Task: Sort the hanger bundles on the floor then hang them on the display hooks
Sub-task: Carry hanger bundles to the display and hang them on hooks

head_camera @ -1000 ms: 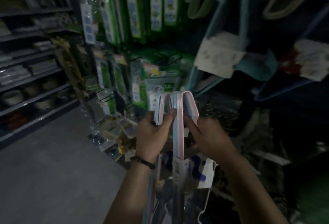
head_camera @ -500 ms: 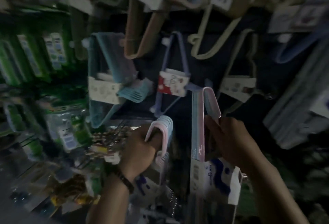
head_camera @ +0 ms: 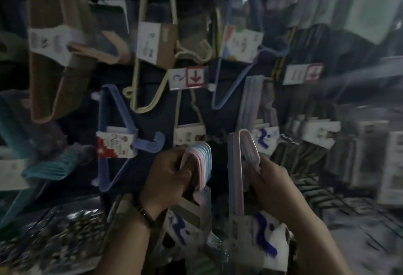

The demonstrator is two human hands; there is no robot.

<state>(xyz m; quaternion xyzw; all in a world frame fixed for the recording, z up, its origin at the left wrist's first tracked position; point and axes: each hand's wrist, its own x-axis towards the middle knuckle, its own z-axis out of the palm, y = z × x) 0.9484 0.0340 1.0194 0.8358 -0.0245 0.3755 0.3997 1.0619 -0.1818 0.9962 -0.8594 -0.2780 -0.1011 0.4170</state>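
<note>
I hold two bundles of pink and pale blue hangers up in front of a dark display wall. My left hand (head_camera: 169,175) grips the hook end of the left hanger bundle (head_camera: 201,165), whose white and blue label (head_camera: 181,229) hangs below my wrist. My right hand (head_camera: 272,184) grips the right hanger bundle (head_camera: 236,165) just under its curved hooks; its label (head_camera: 267,244) sits lower. A matching bundle (head_camera: 253,102) hangs on a display hook just above and behind the right bundle.
Other bundles hang on the wall: brown (head_camera: 54,56) at upper left, cream (head_camera: 152,41) in the middle, blue (head_camera: 113,135) at left, teal (head_camera: 48,167) at far left. A red-arrow price tag (head_camera: 188,78) sticks out mid-wall. Packaged goods fill the right and lower left.
The view has swung up and right from the aisle to the hanger wall. My hands have drawn apart, splitting the bundles, and both have risen toward the hanging matching bundle.
</note>
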